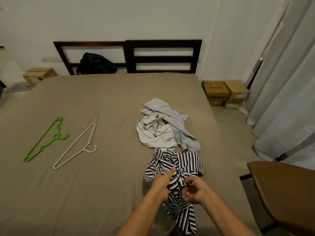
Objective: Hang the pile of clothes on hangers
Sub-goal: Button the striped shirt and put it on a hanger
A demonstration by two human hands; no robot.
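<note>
A crumpled black-and-white striped garment lies on the bed near its front edge. My left hand grips its bunched cloth from the left, thumb on top. My right hand pinches the same bunch from the right. Behind it lies a pile of pale clothes: a whitish garment and a light grey one. At the left of the bed lie a green plastic hanger, a white hanger and a thin wire hanger.
The bed's brown sheet spreads wide between hangers and clothes. A dark headboard with a black bag stands at the back. Cardboard boxes and curtains are on the right, a brown board at the front right.
</note>
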